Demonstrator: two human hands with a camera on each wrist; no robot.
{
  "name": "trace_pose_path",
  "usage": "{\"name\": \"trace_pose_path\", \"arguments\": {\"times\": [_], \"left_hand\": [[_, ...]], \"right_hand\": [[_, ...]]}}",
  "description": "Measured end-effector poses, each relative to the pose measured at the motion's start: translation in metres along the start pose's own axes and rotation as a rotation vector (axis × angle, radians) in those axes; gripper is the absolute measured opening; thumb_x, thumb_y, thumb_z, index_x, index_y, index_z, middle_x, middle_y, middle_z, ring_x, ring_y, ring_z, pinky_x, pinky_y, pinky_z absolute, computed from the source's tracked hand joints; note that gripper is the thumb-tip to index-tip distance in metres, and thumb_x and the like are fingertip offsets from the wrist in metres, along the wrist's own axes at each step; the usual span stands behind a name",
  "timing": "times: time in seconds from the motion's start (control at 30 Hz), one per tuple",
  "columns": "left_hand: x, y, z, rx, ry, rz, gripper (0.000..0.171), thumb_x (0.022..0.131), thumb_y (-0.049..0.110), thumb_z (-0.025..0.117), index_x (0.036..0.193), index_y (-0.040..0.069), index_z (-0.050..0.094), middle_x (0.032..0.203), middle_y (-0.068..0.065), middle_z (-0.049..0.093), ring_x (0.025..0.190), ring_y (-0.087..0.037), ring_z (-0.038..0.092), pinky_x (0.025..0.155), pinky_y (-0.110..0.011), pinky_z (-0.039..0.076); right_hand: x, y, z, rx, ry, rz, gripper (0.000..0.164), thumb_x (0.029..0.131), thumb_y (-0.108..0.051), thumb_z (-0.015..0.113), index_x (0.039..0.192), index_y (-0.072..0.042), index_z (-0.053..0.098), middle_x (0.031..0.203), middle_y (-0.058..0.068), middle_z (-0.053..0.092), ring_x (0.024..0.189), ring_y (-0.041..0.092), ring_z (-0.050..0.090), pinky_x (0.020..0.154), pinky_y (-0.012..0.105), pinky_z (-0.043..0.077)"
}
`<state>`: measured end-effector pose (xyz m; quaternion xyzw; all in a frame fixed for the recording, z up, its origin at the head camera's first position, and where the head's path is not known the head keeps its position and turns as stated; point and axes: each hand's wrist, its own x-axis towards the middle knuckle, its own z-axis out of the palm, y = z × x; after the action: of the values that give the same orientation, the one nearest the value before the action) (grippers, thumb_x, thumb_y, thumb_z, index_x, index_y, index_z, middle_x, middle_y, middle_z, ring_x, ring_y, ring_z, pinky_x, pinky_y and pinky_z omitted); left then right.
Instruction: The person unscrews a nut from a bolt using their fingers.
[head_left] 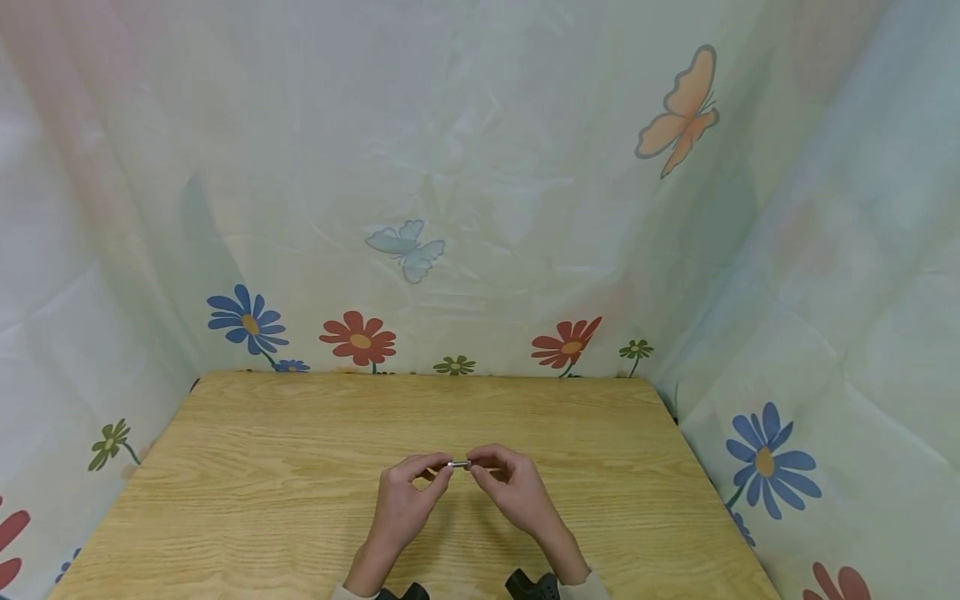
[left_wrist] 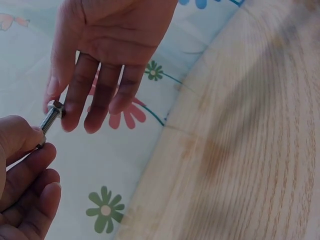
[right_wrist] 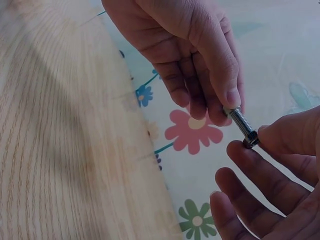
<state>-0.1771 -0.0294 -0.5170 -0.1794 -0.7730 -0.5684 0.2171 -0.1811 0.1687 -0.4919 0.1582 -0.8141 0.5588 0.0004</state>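
Observation:
A small silvery bolt (head_left: 460,464) with a threaded shank is held level between the two hands above the table. My left hand (head_left: 405,502) pinches its left end between thumb and fingers, partly hiding that end. At the other end sits a hexagonal piece that looks like a nut (left_wrist: 56,106), between the thumb and fingertips of my right hand (head_left: 521,497). In the right wrist view this nut (right_wrist: 251,139) looks darker than the bare thread (right_wrist: 241,121). The other fingers of the right hand (left_wrist: 112,55) extend loosely in the left wrist view.
A light wooden table (head_left: 285,442) lies below the hands. Pale curtains (head_left: 480,167) with printed flowers and butterflies surround its back and sides. Dark devices (head_left: 534,585) are worn at both wrists.

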Motion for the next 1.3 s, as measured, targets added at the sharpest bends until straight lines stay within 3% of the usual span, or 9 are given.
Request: {"name": "trace_pose_path", "arguments": {"times": [0.13,0.43,0.6,0.87,1.13,1.3], "left_hand": [[0.0,0.001,0.0,-0.004,0.007,-0.005,0.015,0.089,0.004,0.08,0.099,0.015,0.081,0.096,0.003,0.079,0.084,-0.009,0.072,0.071,-0.034,0.063],[-0.001,0.001,-0.001,-0.006,-0.008,-0.01,0.011,0.089,0.003,0.079,0.1,0.005,0.081,0.098,0.001,0.079,0.085,-0.009,0.072,0.072,-0.034,0.063],[-0.001,0.001,-0.001,-0.004,-0.005,-0.011,0.013,0.089,0.005,0.079,0.1,0.012,0.081,0.098,0.003,0.079,0.085,-0.008,0.072,0.072,-0.034,0.063],[0.001,0.001,-0.001,-0.022,0.018,0.005,0.017,0.089,0.006,0.08,0.099,0.02,0.081,0.096,0.004,0.079,0.084,-0.011,0.073,0.071,-0.032,0.063],[0.002,0.002,-0.001,-0.019,0.014,0.007,0.017,0.09,0.007,0.08,0.1,0.02,0.081,0.096,0.006,0.079,0.084,-0.011,0.073,0.071,-0.039,0.063],[0.001,0.004,-0.001,-0.023,0.007,-0.002,0.017,0.09,0.007,0.08,0.101,0.019,0.081,0.096,0.006,0.079,0.085,-0.011,0.073,0.072,-0.041,0.063]], "right_hand": [[0.0,-0.002,0.001,0.007,0.02,-0.015,0.015,0.101,-0.019,0.068,0.115,-0.015,0.074,0.113,0.004,0.074,0.108,0.027,0.07,0.09,0.032,0.057],[-0.001,-0.005,0.001,0.035,0.036,-0.088,0.017,0.102,-0.015,0.065,0.117,-0.011,0.073,0.117,0.007,0.074,0.112,0.022,0.067,0.093,0.033,0.056],[-0.001,-0.006,0.001,0.051,0.062,-0.097,0.018,0.102,-0.014,0.066,0.118,-0.011,0.073,0.12,0.009,0.072,0.116,0.023,0.066,0.095,0.033,0.057],[0.001,-0.002,0.002,0.028,0.138,0.063,0.025,0.105,-0.031,0.062,0.112,-0.013,0.076,0.108,0.008,0.076,0.102,0.021,0.071,0.079,0.025,0.058],[0.003,0.002,0.003,0.049,0.017,0.154,0.042,0.109,-0.034,0.052,0.102,-0.002,0.076,0.1,0.016,0.077,0.097,0.026,0.073,0.076,0.035,0.059],[0.004,0.006,0.005,0.032,0.002,0.166,0.044,0.11,-0.035,0.05,0.102,-0.001,0.077,0.098,0.015,0.078,0.094,0.025,0.074,0.075,0.034,0.059]]}}
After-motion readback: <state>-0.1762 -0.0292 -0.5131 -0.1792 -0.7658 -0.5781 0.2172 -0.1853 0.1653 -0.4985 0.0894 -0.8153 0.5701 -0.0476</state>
